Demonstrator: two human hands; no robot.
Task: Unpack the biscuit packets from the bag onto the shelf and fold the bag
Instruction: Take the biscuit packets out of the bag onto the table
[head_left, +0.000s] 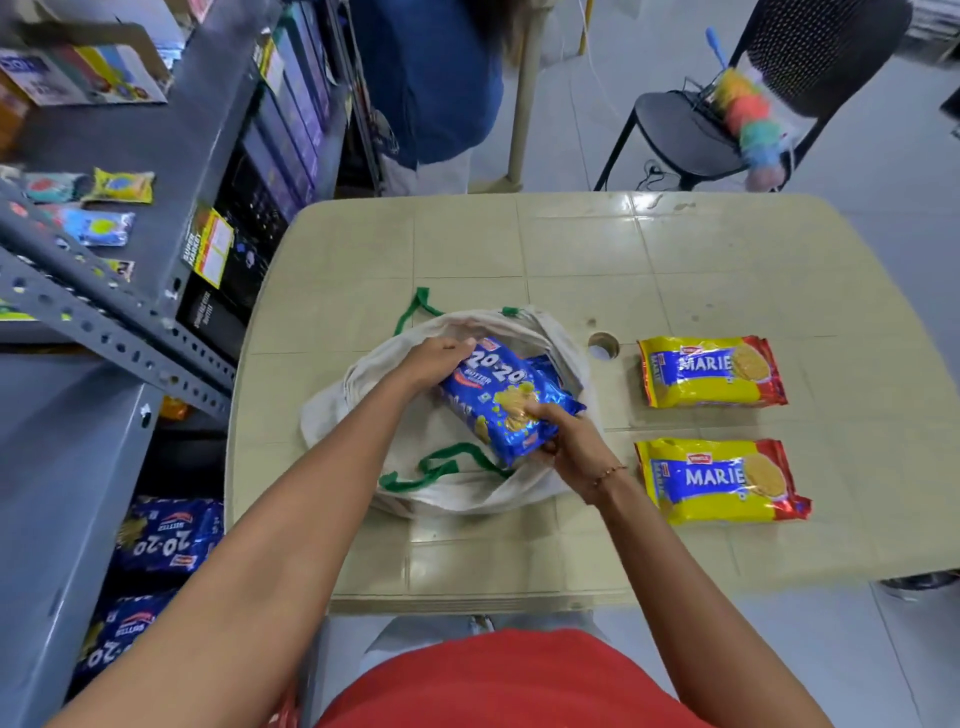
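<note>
Blue packet (506, 402): half out of the cloth bag (441, 332) on the surface; light, slippery, crushable.
Your left hand (439, 353): grips its far end.
Your right hand (563, 436): pinches the near end.
Hold: by both ends, gently.

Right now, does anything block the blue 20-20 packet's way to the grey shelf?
Nothing visible does. Both hands, left hand and right hand, hold the blue 20-20 biscuit packet above the cream cloth bag; the grey metal shelf lies leftward.
</note>
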